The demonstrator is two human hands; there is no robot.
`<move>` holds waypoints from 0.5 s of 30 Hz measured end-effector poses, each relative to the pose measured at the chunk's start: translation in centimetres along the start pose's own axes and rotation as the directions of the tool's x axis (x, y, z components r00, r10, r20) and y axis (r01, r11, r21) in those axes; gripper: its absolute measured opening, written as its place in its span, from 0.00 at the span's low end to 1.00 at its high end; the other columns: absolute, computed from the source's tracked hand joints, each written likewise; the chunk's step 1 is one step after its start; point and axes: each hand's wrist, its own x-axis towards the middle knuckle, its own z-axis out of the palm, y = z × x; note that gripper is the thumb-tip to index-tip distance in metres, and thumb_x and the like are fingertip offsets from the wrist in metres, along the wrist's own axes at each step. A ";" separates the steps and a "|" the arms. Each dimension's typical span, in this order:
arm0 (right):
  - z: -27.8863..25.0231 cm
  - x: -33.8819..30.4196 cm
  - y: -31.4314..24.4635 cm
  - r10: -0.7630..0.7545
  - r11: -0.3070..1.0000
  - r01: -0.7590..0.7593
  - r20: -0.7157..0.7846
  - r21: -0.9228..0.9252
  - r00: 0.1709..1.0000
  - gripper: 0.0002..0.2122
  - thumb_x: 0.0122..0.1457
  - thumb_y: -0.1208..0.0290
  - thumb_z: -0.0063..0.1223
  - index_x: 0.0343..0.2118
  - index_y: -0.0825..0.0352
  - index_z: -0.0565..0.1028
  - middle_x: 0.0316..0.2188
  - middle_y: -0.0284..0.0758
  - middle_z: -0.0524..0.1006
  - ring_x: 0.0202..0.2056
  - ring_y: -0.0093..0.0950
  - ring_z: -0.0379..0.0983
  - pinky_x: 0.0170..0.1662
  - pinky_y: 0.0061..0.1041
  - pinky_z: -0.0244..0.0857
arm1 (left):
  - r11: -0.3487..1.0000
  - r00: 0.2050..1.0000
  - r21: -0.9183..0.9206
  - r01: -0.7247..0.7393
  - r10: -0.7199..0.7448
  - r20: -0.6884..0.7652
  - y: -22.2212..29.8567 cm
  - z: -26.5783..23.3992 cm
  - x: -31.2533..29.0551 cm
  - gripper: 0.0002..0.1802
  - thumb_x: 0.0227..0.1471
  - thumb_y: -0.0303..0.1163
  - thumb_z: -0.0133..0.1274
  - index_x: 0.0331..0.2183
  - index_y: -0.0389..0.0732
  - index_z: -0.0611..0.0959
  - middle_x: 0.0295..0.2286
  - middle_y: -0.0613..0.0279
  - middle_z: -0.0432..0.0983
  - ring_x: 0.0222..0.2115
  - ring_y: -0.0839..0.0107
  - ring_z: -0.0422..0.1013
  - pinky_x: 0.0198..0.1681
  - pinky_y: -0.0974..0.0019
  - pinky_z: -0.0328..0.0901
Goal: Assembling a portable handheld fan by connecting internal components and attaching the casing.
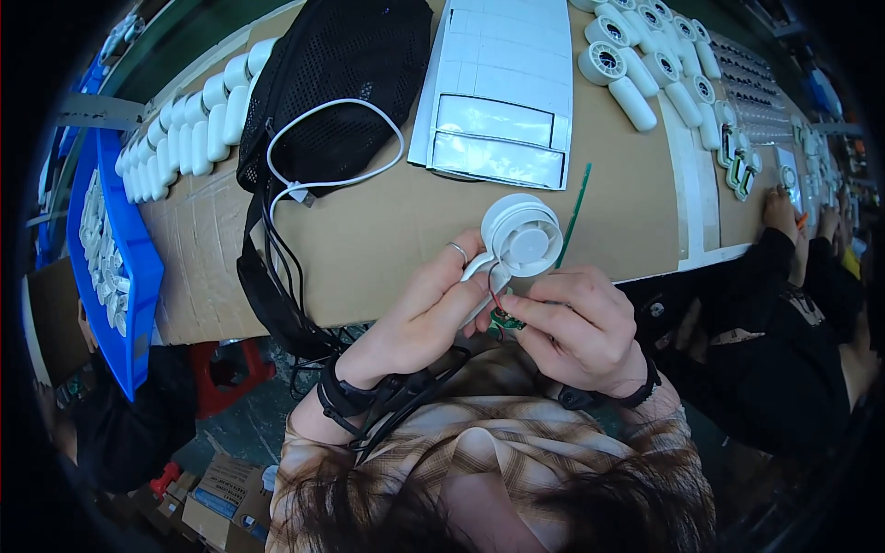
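Note:
My left hand (429,309) is closed around the handle of a white handheld fan (527,241), its round head tilted up above the table's near edge. Red and dark wires run from the handle to a small green circuit board (505,318). My right hand (585,327) pinches at the board and wires with thumb and fingers, just right of the handle. Part of the board is hidden behind the fingers. Beyond my right hand a thin green strip (578,207) lies on the cardboard-covered table (627,217).
A black mesh bag (341,83) with a white cable (392,124) lies left of a white sheet-covered stack (498,83). White fan bodies stand in rows left (217,129) and right (631,101). A blue bin (138,249) holds white parts. Co-workers sit at both sides.

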 end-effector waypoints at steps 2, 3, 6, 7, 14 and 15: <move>0.1 -0.1 0.1 -0.027 1.000 0.027 0.002 -0.004 1.000 0.17 0.30 0.84 0.59 0.29 0.64 0.78 0.26 0.31 0.71 0.25 0.28 0.69 0.27 0.23 0.65 | 1.000 0.999 -0.022 0.013 -0.012 0.035 -0.3 -0.3 0.0 0.20 0.58 0.31 0.35 0.51 0.37 0.63 0.28 0.70 0.67 0.22 0.84 0.62 0.23 0.80 0.58; 0.1 -0.1 0.2 -0.040 0.999 0.040 0.003 -0.006 0.999 0.17 0.30 0.83 0.59 0.29 0.64 0.78 0.26 0.31 0.71 0.26 0.28 0.69 0.27 0.23 0.64 | 0.999 0.998 -0.034 0.021 -0.019 0.053 -0.4 -0.4 0.1 0.21 0.57 0.31 0.35 0.52 0.37 0.63 0.29 0.69 0.69 0.22 0.84 0.62 0.23 0.80 0.58; -0.1 0.2 0.1 -0.032 0.999 0.033 0.024 -0.025 0.999 0.17 0.30 0.83 0.59 0.29 0.64 0.78 0.26 0.30 0.70 0.26 0.28 0.69 0.27 0.23 0.64 | 0.998 0.999 -0.061 0.032 -0.029 0.042 -0.3 -0.3 0.3 0.18 0.59 0.32 0.35 0.50 0.37 0.64 0.26 0.70 0.66 0.22 0.85 0.61 0.24 0.80 0.58; -0.1 0.2 0.1 -0.029 0.999 0.030 0.035 -0.033 0.999 0.17 0.30 0.83 0.59 0.29 0.63 0.78 0.26 0.30 0.70 0.26 0.28 0.69 0.27 0.23 0.64 | 0.997 0.999 -0.074 0.037 -0.034 0.034 -0.3 -0.2 0.4 0.17 0.59 0.33 0.35 0.49 0.36 0.65 0.25 0.71 0.65 0.22 0.85 0.61 0.24 0.80 0.57; 0.0 0.4 0.2 -0.054 0.998 0.055 0.026 -0.029 0.998 0.17 0.29 0.83 0.59 0.29 0.64 0.78 0.26 0.31 0.70 0.26 0.29 0.68 0.27 0.24 0.63 | 0.997 0.999 -0.075 0.011 -0.007 0.048 -1.0 -0.3 0.4 0.17 0.60 0.35 0.36 0.48 0.37 0.66 0.25 0.72 0.65 0.22 0.86 0.60 0.24 0.81 0.57; 0.0 0.5 0.2 -0.067 0.997 0.068 0.022 -0.027 0.998 0.17 0.29 0.83 0.59 0.29 0.64 0.78 0.26 0.31 0.70 0.25 0.29 0.68 0.27 0.24 0.63 | 0.998 0.998 -0.069 0.002 0.002 0.059 -1.1 -0.3 0.5 0.17 0.60 0.35 0.36 0.48 0.37 0.66 0.25 0.72 0.65 0.22 0.86 0.60 0.24 0.81 0.57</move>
